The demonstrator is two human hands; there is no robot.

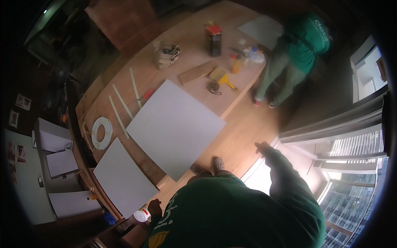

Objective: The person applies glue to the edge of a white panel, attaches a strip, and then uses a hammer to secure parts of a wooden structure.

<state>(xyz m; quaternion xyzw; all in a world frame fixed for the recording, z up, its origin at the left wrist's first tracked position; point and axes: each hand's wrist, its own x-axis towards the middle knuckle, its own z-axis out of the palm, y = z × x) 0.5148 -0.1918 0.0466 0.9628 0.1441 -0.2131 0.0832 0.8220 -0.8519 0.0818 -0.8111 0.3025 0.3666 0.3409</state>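
Observation:
Low at the left of my body, my left hand is closed at the side of a white plastic container with a red and yellow label; its round white end faces up. My right hand is held out to the right over the floor, fingers partly stretched, with nothing visible in it. Nearest the left hand lies a white sheet at the table's near end. A larger white sheet lies beyond it, reaching over the table edge.
On the wooden table are narrow pale strips, a white ring-shaped roll, red-handled pliers, a wide yellow brush, a wood board, a cloth bag and a black-red can. Another person stands at the far right; windows line the right.

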